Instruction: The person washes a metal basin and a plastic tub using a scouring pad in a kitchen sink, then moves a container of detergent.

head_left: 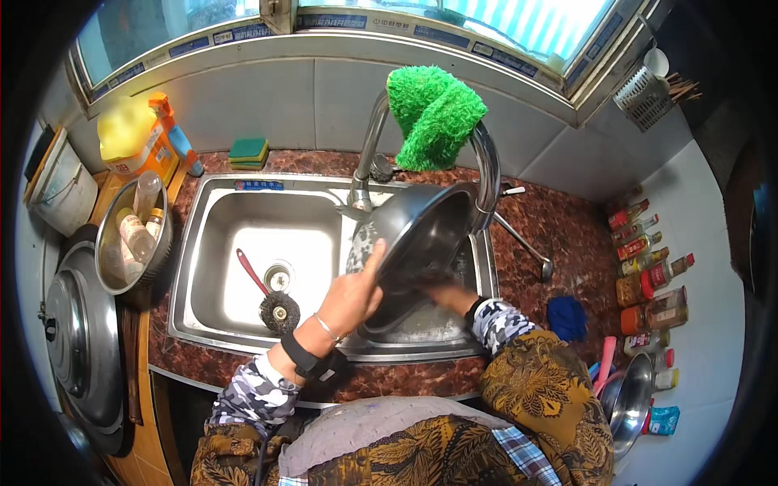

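A dark, deep wok (413, 227) is tilted on its side over the right sink basin (442, 328), its open side facing right. My left hand (356, 296) grips the near left part of its rim, with the thumb up along the outside. My right hand (447, 295) reaches into the wok's mouth, low against the inner wall. Its fingers are blurred and lost in the dark, so whether they hold anything is hidden. A curved steel faucet (485, 162) arches over the wok, with a fluffy green cloth (433, 113) draped on it.
In the left basin (223, 219) lies a red-handled scrubber (279, 312) beside the drain. A sponge (248, 152) sits behind. A metal bowl of bottles (113, 275) stands left. To the right are a ladle (545, 267), blue cloth (566, 317) and several seasoning jars (666, 308).
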`<action>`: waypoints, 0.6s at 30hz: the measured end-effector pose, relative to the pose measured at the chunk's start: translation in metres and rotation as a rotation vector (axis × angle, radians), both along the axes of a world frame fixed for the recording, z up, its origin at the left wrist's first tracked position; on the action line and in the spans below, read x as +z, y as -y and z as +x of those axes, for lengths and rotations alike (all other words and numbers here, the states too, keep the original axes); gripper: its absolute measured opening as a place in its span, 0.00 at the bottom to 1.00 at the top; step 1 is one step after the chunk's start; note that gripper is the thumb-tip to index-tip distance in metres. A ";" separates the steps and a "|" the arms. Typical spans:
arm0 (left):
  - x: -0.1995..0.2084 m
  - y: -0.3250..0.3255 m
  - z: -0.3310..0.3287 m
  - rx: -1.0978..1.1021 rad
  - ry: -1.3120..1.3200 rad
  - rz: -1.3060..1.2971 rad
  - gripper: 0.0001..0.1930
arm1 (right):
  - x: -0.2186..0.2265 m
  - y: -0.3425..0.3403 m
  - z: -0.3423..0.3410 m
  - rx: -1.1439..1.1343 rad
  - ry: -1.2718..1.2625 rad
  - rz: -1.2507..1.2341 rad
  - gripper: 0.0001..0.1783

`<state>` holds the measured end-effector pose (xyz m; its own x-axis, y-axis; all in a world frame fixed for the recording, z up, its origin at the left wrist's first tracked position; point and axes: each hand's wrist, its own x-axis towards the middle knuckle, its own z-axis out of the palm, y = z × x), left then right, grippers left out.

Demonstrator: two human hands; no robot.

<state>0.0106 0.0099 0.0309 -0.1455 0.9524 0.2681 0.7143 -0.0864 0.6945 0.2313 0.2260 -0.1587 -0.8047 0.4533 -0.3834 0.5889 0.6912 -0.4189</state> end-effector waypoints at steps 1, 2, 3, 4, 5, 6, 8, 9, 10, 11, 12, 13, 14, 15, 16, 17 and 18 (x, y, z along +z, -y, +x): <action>0.007 -0.003 0.003 -0.020 -0.042 0.008 0.42 | -0.006 -0.028 0.013 -0.051 -0.098 0.093 0.28; 0.013 -0.010 0.007 -0.065 -0.090 0.087 0.43 | -0.024 -0.059 0.034 0.172 -0.200 0.510 0.26; 0.024 -0.009 0.008 -0.104 -0.170 -0.014 0.41 | -0.010 -0.060 0.012 -0.021 -0.178 0.310 0.25; 0.028 -0.010 0.010 -0.105 -0.238 0.050 0.41 | 0.002 -0.065 0.002 -0.056 -0.130 0.264 0.25; 0.031 -0.012 0.013 -0.117 -0.302 0.119 0.40 | 0.008 -0.064 0.003 -0.043 -0.092 0.238 0.25; 0.036 -0.014 0.019 -0.151 -0.325 0.123 0.40 | 0.011 -0.059 0.012 -0.023 -0.075 0.224 0.25; 0.051 -0.014 0.027 -0.207 -0.378 0.128 0.38 | 0.025 -0.038 0.027 0.037 -0.070 0.183 0.26; 0.058 -0.016 0.031 -0.226 -0.410 0.127 0.38 | 0.036 -0.026 0.039 0.050 -0.079 0.164 0.26; 0.063 -0.016 0.034 -0.240 -0.445 0.115 0.37 | 0.046 -0.015 0.047 0.071 -0.095 0.149 0.26; 0.066 -0.016 0.037 -0.257 -0.478 0.104 0.37 | 0.058 -0.006 0.056 0.082 -0.117 0.143 0.26; 0.068 -0.018 0.040 -0.265 -0.493 0.120 0.37 | 0.073 0.004 0.067 0.082 -0.148 0.153 0.27; 0.069 -0.019 0.043 -0.259 -0.513 0.120 0.36 | 0.090 0.011 0.078 0.062 -0.197 0.185 0.27; 0.067 -0.019 0.045 -0.245 -0.538 0.112 0.36 | 0.103 0.017 0.087 -0.003 -0.241 0.194 0.27; 0.066 -0.018 0.048 -0.225 -0.564 0.102 0.36 | 0.119 0.021 0.093 -0.062 -0.298 0.199 0.28; 0.062 -0.019 0.052 -0.230 -0.651 0.149 0.34 | 0.149 0.026 0.097 -0.394 -0.196 -0.019 0.27; 0.058 -0.017 0.058 -0.232 -0.679 0.142 0.34 | 0.147 0.024 0.114 -0.425 -0.450 0.051 0.24; 0.055 -0.013 0.067 -0.234 -0.712 0.139 0.34 | 0.157 0.020 0.129 -0.494 -0.444 0.059 0.19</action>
<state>0.0771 0.0233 0.0856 0.3091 0.8879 0.3408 0.9381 -0.3436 0.0442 0.3601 0.2059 -0.0019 -0.5732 0.8190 -0.0268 0.6223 0.4138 -0.6645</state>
